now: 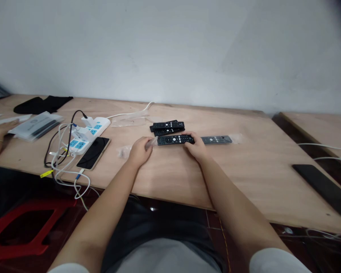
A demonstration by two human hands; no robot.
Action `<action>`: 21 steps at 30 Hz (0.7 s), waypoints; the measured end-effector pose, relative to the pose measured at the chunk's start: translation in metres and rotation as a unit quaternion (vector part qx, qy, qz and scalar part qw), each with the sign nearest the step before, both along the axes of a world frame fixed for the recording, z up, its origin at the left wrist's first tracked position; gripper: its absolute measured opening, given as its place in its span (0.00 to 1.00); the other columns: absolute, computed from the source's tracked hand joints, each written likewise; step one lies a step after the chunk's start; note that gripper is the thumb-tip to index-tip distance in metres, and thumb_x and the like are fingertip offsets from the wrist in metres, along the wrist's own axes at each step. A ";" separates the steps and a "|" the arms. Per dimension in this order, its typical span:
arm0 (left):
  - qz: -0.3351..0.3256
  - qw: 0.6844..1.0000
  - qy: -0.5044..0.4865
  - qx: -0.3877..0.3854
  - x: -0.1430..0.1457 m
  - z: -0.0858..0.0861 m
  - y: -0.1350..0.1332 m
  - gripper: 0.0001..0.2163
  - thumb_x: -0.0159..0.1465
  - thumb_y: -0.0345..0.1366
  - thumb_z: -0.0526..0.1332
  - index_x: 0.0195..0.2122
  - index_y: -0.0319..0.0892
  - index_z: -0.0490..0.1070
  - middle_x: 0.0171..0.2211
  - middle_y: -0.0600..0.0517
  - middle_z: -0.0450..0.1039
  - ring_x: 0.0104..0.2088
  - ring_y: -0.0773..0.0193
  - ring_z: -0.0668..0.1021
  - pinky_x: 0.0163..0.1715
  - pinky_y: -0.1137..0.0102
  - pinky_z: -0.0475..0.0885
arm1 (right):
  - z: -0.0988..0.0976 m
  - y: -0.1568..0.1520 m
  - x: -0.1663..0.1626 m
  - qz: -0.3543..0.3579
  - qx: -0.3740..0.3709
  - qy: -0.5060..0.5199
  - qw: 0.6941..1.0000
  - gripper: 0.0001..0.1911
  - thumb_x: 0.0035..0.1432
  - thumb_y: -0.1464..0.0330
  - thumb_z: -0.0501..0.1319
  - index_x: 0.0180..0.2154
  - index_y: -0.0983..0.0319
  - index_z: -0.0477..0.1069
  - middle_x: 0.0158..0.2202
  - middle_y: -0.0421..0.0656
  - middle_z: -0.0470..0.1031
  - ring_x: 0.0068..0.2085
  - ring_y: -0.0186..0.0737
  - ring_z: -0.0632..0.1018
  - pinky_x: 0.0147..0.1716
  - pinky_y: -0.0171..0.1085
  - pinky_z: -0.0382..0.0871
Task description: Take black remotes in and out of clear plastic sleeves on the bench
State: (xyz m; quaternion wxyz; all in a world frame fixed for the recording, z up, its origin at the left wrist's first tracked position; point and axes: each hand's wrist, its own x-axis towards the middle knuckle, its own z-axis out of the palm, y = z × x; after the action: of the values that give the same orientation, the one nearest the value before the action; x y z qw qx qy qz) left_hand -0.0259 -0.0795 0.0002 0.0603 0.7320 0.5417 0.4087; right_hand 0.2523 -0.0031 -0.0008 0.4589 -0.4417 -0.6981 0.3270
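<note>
A black remote control (pixel 173 140) lies across the plywood table (pixel 170 178) in front of me. My right hand (pixel 197 148) grips its right end with fingers closed over it. My left hand (pixel 140 150) pinches a clear plastic sleeve (pixel 125 151) at the remote's left end. Behind it lie two more black remotes (pixel 167 127), stacked side by side. To the right another remote (pixel 217 140) sits inside a clear bag.
A white and blue power strip (pixel 86 136) with tangled cables, a phone (pixel 93 152), bagged remotes (pixel 35 126) and black cloth (pixel 42 103) sit left. Another person's hand (pixel 0 131) rests at far left. A black device (pixel 324 187) lies right. Red stool (pixel 28 227) below.
</note>
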 end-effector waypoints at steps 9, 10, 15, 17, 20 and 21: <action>-0.010 1.000 -0.008 -0.004 -0.001 0.000 0.000 0.15 0.62 0.29 0.63 0.50 0.43 0.74 0.47 0.46 0.78 0.48 0.55 0.79 0.52 0.60 0.74 | 0.005 -0.003 -0.001 -0.007 -0.051 0.008 0.999 0.25 0.42 0.72 0.56 0.45 0.57 0.75 0.49 0.44 0.78 0.52 0.51 0.76 0.59 0.53 0.67; -0.012 1.000 -0.009 -0.007 -0.001 0.000 -0.001 0.14 0.62 0.29 0.63 0.50 0.43 0.74 0.47 0.46 0.78 0.48 0.55 0.79 0.52 0.60 0.74 | 0.005 -0.003 -0.001 -0.003 -0.049 0.005 0.999 0.25 0.42 0.71 0.56 0.45 0.57 0.75 0.49 0.44 0.78 0.52 0.51 0.76 0.59 0.53 0.66; 0.007 0.998 -0.056 -0.034 0.002 0.002 -0.003 0.12 0.63 0.33 0.62 0.48 0.43 0.75 0.46 0.48 0.80 0.46 0.56 0.80 0.50 0.62 0.73 | 0.006 -0.003 -0.002 -0.007 -0.039 0.017 0.999 0.23 0.43 0.71 0.56 0.43 0.57 0.76 0.47 0.43 0.79 0.51 0.50 0.76 0.58 0.50 0.67; 0.021 0.995 -0.084 -0.045 0.002 0.004 -0.004 0.10 0.65 0.35 0.60 0.47 0.43 0.75 0.44 0.48 0.80 0.44 0.58 0.81 0.48 0.63 0.74 | 0.005 -0.003 -0.001 -0.009 -0.052 0.034 0.998 0.23 0.44 0.70 0.56 0.44 0.57 0.76 0.44 0.42 0.79 0.47 0.49 0.77 0.53 0.48 0.70; 0.032 0.993 -0.098 -0.055 0.002 0.006 -0.005 0.10 0.68 0.39 0.58 0.44 0.43 0.76 0.40 0.49 0.81 0.40 0.58 0.81 0.44 0.65 0.74 | 0.002 -0.002 0.001 0.009 -0.081 0.047 0.996 0.23 0.45 0.69 0.55 0.44 0.57 0.77 0.40 0.42 0.79 0.40 0.46 0.77 0.44 0.44 0.73; 0.034 0.993 -0.100 -0.057 0.002 0.007 -0.005 0.10 0.68 0.39 0.58 0.44 0.43 0.76 0.40 0.49 0.81 0.40 0.58 0.81 0.44 0.65 0.74 | 0.002 -0.001 0.001 0.018 -0.089 0.046 0.995 0.22 0.46 0.69 0.55 0.44 0.57 0.77 0.39 0.42 0.79 0.38 0.45 0.76 0.41 0.43 0.73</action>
State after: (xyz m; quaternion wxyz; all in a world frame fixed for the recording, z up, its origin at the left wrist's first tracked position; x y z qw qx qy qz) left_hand -0.0236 -0.0844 0.0069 0.1421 0.6644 0.5797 0.4498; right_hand 0.2532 -0.0046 0.0008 0.4431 -0.4526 -0.6523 0.4163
